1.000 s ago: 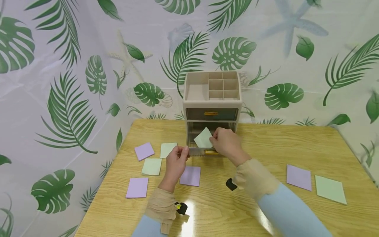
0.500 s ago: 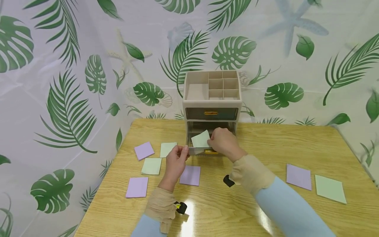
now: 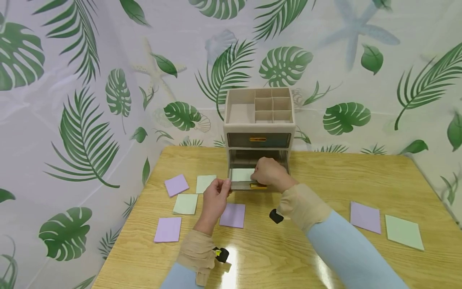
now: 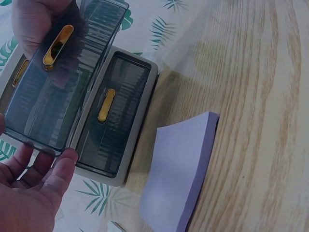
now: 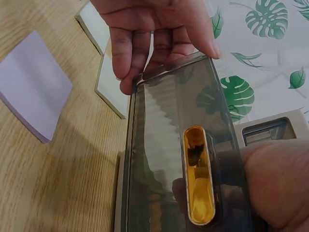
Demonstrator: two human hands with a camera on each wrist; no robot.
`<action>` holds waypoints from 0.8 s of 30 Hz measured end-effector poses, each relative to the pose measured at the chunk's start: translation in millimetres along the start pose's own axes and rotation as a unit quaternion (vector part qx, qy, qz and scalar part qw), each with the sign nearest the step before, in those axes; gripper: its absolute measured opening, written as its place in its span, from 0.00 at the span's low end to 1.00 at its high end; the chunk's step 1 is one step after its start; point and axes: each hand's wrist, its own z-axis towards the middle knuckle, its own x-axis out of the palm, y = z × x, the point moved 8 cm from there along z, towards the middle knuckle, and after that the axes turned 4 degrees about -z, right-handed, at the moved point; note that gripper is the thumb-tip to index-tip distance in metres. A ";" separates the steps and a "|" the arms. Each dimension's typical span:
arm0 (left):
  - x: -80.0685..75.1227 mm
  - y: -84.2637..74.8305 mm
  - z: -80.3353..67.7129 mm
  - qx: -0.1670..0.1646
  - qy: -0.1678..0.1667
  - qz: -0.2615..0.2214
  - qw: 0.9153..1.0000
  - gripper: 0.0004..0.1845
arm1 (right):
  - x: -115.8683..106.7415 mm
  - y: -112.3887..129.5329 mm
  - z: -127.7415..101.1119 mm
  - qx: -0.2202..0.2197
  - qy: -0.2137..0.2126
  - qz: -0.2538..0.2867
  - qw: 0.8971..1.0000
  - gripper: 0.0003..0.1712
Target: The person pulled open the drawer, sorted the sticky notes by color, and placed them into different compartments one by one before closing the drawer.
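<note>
On the glossy wood-grain table (image 3: 346, 172), a square lilac pad of sticky notes (image 3: 232, 215) lies nearest; only the left wrist view shows its stacked edge. Just beyond, the left hand (image 3: 214, 197) pinches the left corner of the smoky translucent pulled-out lower drawer (image 3: 248, 184), fingers curled over its ribbed front. The right hand (image 3: 268, 172) reaches into that drawer, fingers bent on a pale green note (image 3: 241, 175); its grip is hidden. The beige plastic organiser (image 3: 258, 120) stands behind.
</note>
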 end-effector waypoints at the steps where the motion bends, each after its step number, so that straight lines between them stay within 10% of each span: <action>1: 0.2 0.6 0.4 0.000 0.000 -0.001 1.000 0.23 | 0.1 0.1 0.0 0.002 0.001 -0.002 1.000 0.25; 24: -0.2 1.6 -0.8 -0.001 -0.013 0.002 1.000 0.19 | -8.1 5.5 -12.6 -0.046 -0.084 -0.016 0.995 0.23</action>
